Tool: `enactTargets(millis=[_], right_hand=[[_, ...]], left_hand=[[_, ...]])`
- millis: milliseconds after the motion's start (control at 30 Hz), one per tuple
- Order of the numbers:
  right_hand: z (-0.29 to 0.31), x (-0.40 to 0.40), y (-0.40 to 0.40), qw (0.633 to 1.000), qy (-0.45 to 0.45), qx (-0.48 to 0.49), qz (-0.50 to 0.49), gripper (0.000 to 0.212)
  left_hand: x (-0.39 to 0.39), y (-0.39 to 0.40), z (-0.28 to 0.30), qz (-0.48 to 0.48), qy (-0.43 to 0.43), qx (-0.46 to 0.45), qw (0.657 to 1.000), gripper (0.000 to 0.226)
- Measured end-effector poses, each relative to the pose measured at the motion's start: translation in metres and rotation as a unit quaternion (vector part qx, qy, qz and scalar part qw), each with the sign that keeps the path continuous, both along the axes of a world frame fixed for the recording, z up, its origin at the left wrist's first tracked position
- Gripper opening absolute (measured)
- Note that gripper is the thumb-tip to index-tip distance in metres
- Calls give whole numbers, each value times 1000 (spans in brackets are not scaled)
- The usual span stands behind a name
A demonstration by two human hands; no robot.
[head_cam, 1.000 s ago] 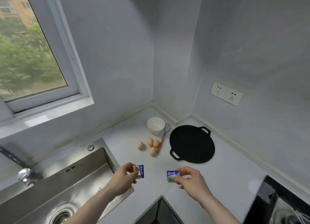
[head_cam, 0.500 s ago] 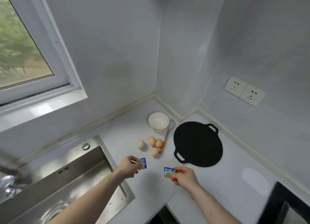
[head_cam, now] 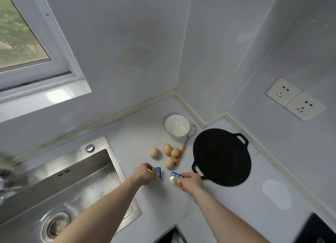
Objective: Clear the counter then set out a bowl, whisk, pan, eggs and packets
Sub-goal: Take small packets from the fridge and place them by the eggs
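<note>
4 eggs (head_cam: 168,155), 2 packets (head_cam: 157,172).

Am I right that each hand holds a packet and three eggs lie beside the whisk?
Not quite: the head view shows four eggs beside the whisk, not three. The left hand and right hand each do hold a packet.

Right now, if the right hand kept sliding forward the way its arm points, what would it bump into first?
Probably the nearest egg. The right hand, pinching a packet, points up and left toward the eggs, with bare counter between. The whisk handle lies just beside that egg, and depth is hard to judge.
</note>
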State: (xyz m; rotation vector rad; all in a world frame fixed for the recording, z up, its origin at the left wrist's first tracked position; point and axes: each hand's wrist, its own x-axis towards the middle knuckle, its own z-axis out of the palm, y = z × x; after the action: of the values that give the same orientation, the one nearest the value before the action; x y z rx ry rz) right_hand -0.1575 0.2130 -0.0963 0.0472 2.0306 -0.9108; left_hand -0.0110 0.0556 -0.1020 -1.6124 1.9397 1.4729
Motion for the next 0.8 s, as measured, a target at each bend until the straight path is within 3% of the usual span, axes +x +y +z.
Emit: enactTargets(millis=[100,233,333,600,800], right_hand=[[-11,0,-6,1000,-9,-3,12,31],[-32,-1,-7,1000,15,6,-2,24],[-36,1,-8,999,32,1,-22,18],[-19,15,-5,999,28,-38,-6,26],[-2,29,31,996,80,-17,38,30]], left_hand=[[-2,9,4,-16,6,-34,999,10],[2,18,1,-1,15,-49,999,31],[6,22,-2,3,0,-54,999,30],[8,16,-12,25,11,5,1000,43],[29,28,18,-88,45,-119,988,26]])
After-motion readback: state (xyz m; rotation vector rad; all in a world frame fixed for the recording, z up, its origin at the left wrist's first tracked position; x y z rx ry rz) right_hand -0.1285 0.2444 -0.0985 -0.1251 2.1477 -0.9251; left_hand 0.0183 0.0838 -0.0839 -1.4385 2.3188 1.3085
